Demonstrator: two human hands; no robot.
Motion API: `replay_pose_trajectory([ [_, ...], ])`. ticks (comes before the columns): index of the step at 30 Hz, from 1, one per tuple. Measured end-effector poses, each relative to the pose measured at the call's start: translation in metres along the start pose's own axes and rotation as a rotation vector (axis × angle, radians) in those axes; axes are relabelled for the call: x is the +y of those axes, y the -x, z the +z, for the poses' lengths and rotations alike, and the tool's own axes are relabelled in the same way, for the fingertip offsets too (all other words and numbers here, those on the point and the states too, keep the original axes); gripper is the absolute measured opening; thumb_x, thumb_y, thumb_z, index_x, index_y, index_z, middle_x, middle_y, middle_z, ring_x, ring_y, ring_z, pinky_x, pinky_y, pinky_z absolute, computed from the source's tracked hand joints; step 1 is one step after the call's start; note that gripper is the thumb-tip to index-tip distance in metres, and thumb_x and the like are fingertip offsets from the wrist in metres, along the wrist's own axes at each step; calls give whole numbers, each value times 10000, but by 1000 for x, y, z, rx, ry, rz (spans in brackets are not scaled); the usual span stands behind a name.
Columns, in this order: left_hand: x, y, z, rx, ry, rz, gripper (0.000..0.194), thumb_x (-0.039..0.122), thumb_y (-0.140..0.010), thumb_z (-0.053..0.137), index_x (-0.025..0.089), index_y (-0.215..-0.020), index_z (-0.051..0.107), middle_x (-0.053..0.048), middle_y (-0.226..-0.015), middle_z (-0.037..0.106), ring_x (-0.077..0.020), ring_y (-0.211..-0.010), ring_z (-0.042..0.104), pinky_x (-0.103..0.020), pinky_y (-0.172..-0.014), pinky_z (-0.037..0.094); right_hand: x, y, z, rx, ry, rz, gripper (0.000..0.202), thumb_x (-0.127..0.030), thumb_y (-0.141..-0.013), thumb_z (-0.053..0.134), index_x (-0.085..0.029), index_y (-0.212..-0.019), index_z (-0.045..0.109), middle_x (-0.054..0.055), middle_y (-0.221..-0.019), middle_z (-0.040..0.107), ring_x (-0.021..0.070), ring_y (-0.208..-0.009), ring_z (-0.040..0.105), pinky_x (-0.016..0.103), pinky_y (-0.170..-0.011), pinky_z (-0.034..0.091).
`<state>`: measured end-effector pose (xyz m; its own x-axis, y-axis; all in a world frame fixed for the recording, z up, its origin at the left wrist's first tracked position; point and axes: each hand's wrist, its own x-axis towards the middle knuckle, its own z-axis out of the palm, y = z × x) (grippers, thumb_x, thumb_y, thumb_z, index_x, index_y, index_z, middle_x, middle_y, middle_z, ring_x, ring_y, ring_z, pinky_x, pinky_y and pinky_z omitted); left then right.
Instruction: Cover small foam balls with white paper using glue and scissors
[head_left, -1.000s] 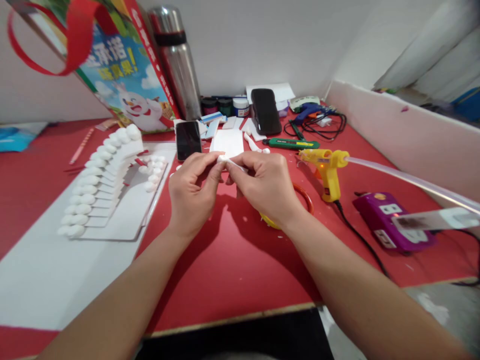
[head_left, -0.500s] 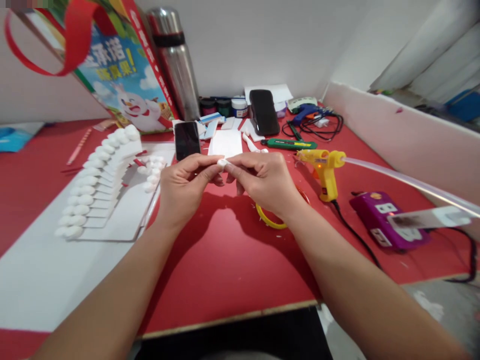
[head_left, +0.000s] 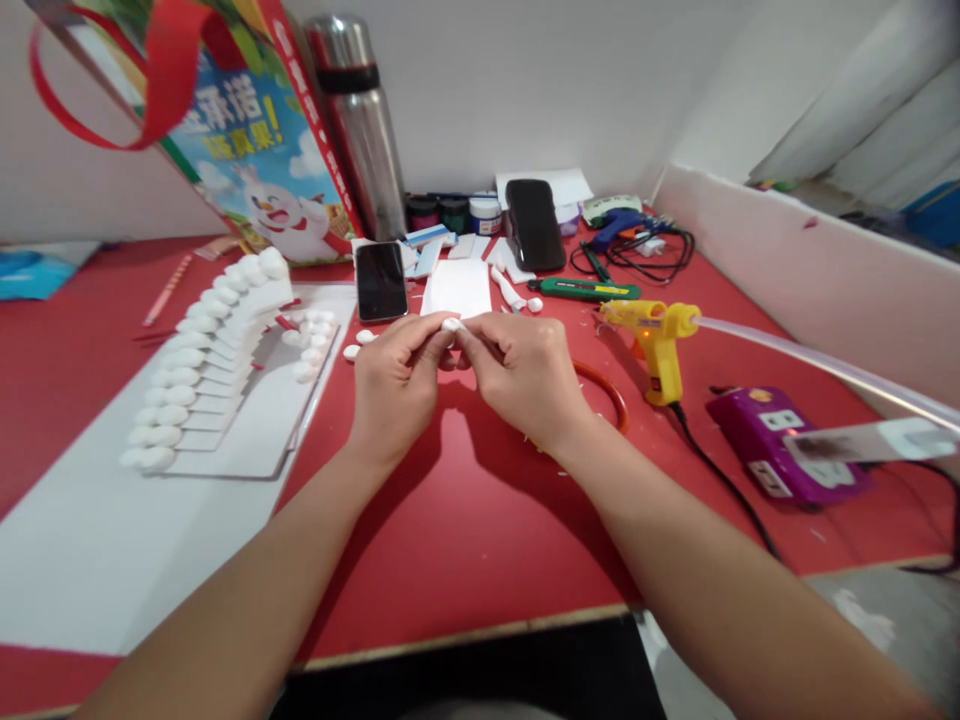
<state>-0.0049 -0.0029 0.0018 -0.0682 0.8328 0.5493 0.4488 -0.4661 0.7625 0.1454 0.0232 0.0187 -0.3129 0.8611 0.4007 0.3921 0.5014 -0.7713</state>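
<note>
A small white lump that looks like soft clay (head_left: 452, 326) sits between my fingertips, over the middle of the red table. My left hand (head_left: 397, 375) pinches it from the left with thumb and forefinger. From the other side my right hand (head_left: 521, 370) grips it the same way, so the hands nearly touch. To the left stands a white stepped model (head_left: 225, 370) edged with rows of white rounded pieces. Loose white pieces (head_left: 365, 337) lie just beyond my left hand. Part of an orange-red ring (head_left: 607, 385) shows behind my right hand.
A yellow glue gun (head_left: 656, 345) stands at the right, beside a purple power box (head_left: 787, 445). Farther back are a phone (head_left: 380, 282), a dark case (head_left: 535, 225), a green-handled tool (head_left: 589, 289) and a steel flask (head_left: 364, 130). A printed bag (head_left: 277, 180) stands back left.
The hands have drawn slightly closer together around the white lump, the left shifting right. Loose white pieces beside the left hand have come into sight. The whole view has shifted slightly.
</note>
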Motion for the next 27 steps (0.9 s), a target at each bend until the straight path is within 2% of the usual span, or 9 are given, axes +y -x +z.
replay_pose_trajectory([
  [3,-1,-2,-2,-13,-4,-40,203,295,-978,597,210,-1039,771,-33,-843,701,-158,-742,648,-277,-727,519,0,-6,-5,-131,-456,295,376,-447,-976,582,-139,-805,713,82,-765,746,125,-522,610,251,-522,494],
  [6,-2,-4,-5,-17,-52,-23,207,286,-978,590,214,-1057,768,-37,-882,714,-174,-806,649,-289,-772,517,0,-12,-11,-220,-819,524,442,-529,-955,599,-114,-857,717,110,-831,754,121,-527,616,248,-492,541],
  [9,-2,-4,-7,-30,-55,-17,217,291,-983,585,225,-1075,771,-31,-845,689,-168,-768,632,-288,-747,507,-1,-14,-13,-234,-913,595,343,-430,-932,672,-109,-820,709,88,-827,732,82,-516,545,209,-458,518],
  [12,-2,-4,-7,-37,-37,-24,216,287,-983,591,230,-1087,772,-27,-816,671,-158,-731,617,-285,-727,497,-3,-12,-13,-214,-915,586,263,-346,-915,705,-121,-779,695,36,-768,679,63,-500,476,200,-442,495],
  [15,-1,-4,-6,-29,-7,-46,204,302,-974,609,226,-1067,774,-32,-833,698,-155,-718,618,-283,-718,506,-3,-11,-12,-222,-864,523,190,-307,-879,742,-135,-804,712,-13,-687,611,60,-496,447,201,-443,481],
  [18,-2,-3,-4,-11,70,-106,207,333,-961,632,217,-1056,775,-39,-844,723,-151,-695,628,-282,-695,517,0,-10,-11,-211,-676,423,162,-297,-889,718,-142,-852,744,-38,-592,552,69,-476,443,205,-444,438],
  [24,-3,2,3,39,171,-188,242,391,-938,661,213,-1055,776,-40,-853,735,-149,-669,628,-290,-680,539,0,-4,-6,38,-47,77,252,-293,-921,659,-147,-736,748,20,-619,645,107,-549,505,258,-545,358],
  [27,0,3,6,70,111,-150,239,390,-951,645,221,-1056,776,-41,-868,730,-158,-706,636,-289,-693,539,-3,-1,-2,87,115,3,266,-263,-932,633,-155,-705,723,25,-623,653,118,-572,502,274,-585,340],
])
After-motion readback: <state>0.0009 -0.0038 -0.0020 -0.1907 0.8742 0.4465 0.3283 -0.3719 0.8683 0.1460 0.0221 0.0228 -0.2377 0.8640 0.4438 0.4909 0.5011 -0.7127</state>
